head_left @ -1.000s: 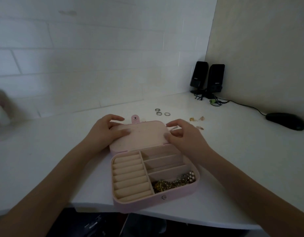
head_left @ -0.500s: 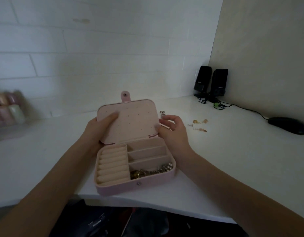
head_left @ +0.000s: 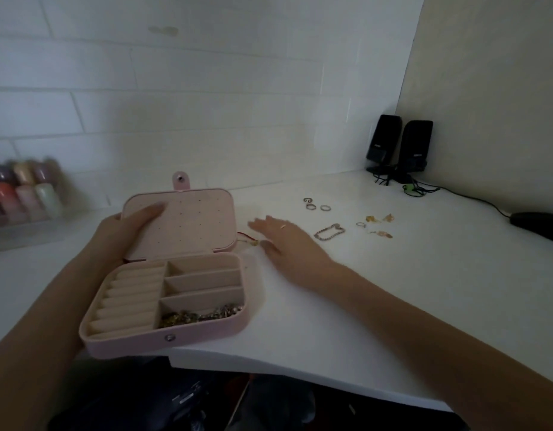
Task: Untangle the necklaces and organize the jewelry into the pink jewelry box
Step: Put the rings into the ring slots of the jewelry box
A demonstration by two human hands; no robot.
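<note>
The box [head_left: 163,293] (overhanging the desk [head_left: 393,306] edge) is held open by the left hand [head_left: 126,231] gripping its lid [head_left: 178,225]; tangled chains [head_left: 200,315] fill the nearest compartment. The right hand [head_left: 287,241] is spread flat, grasping nothing.

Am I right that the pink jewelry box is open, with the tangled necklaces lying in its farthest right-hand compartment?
Not quite: the head view shows the pink jewelry box open, but the tangled necklaces lie in its nearest right-hand compartment; the two farther compartments hold nothing visible.
</note>
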